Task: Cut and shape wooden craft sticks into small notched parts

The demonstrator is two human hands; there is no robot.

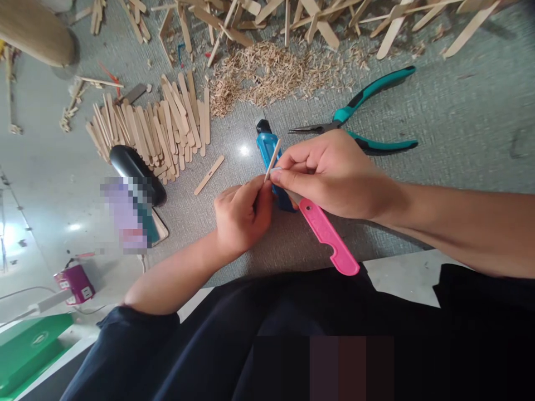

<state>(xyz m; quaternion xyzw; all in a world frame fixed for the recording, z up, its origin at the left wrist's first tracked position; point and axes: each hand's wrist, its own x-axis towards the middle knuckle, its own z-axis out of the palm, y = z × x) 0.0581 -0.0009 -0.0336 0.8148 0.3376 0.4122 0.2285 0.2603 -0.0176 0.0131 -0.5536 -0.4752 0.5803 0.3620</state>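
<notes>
Pinched between the thumb and fingers of my left hand (243, 213) is a wooden craft stick (273, 159), its upper end pointing up and away. My right hand (330, 177) is closed on the blade of a pink-handled folding knife (332, 236); the handle hangs out below toward my body. The blade's tip meets the stick just above my left fingers; most of the blade is hidden by my right fingers. Under both hands lies a blue utility cutter (267, 145), partly covered. One loose craft stick with a small slot (209, 175) lies left of my hands.
Long-nose pliers (346, 114) with teal handles lie beyond my right hand. A pile of craft sticks (163, 125) and wood shavings (271, 72) spread behind, with stick structures (317, 22) at the far edge. A black case (137, 175) and a purple power adapter (74, 284) are left.
</notes>
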